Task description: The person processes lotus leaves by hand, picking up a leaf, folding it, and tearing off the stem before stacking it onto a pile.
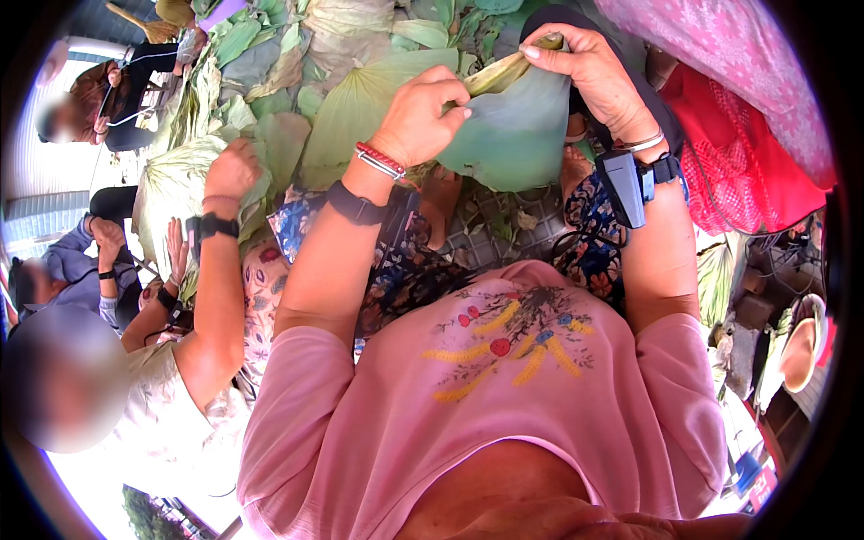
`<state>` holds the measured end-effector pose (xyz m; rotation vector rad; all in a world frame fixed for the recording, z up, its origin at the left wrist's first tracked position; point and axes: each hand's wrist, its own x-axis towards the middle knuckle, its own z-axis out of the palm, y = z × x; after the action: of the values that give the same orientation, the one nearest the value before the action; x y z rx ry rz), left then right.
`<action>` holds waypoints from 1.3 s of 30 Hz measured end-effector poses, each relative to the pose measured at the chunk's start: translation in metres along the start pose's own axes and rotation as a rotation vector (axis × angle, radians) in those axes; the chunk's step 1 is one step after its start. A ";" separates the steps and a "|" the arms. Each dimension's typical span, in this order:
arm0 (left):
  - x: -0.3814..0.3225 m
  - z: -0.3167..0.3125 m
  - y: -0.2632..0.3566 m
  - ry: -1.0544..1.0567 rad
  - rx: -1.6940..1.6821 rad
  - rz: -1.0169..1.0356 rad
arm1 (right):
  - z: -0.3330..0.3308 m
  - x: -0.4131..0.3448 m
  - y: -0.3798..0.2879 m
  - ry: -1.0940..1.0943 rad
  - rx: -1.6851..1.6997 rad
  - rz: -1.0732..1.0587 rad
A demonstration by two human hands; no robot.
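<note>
A large lotus leaf [513,138], pale green and hanging down in front of my knees, is held along its upper edge, which is folded or rolled and yellowish. My left hand [428,115], with a red and a silver bracelet at the wrist, grips the left end of that edge. At the upper right my right hand [580,71] pinches the other end between thumb and fingers. Another broad leaf [364,111] with fanned yellow veins lies behind my left hand. The leaf partly hides my legs.
Many green and dried leaves [270,61] are heaped ahead. A co-worker's hand [233,172] is close on my left, near a pale leaf [172,196]; more people sit beyond. Red mesh fabric [729,162] lies on the right. Leaf scraps litter the grey floor [496,219] between my feet.
</note>
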<state>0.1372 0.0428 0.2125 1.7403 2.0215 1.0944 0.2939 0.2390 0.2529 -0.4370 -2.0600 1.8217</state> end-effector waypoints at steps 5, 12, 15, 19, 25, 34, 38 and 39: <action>-0.001 -0.001 -0.002 0.057 0.025 -0.021 | -0.004 0.003 0.007 0.006 -0.083 -0.008; 0.005 -0.003 0.001 0.172 0.112 0.009 | -0.003 0.005 0.008 0.014 -0.171 -0.019; 0.009 -0.003 0.001 0.210 0.124 0.042 | -0.006 0.009 0.016 0.039 -0.346 -0.030; 0.008 -0.003 -0.001 0.214 0.170 0.064 | -0.006 0.009 0.021 0.032 -0.383 -0.014; 0.009 -0.007 -0.001 0.174 0.225 0.069 | -0.007 0.012 0.026 0.104 -0.498 -0.026; 0.001 -0.016 0.016 0.054 0.129 0.000 | -0.001 0.007 0.025 0.161 -0.713 0.102; -0.006 -0.008 0.025 -0.251 -0.026 0.013 | -0.007 0.014 0.034 0.262 -0.500 0.029; -0.008 -0.005 0.027 -0.288 -0.022 0.051 | -0.004 0.014 0.031 0.284 -0.362 0.039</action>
<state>0.1558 0.0340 0.2319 1.8282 1.7939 0.8201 0.2833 0.2530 0.2238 -0.7871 -2.1849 1.3116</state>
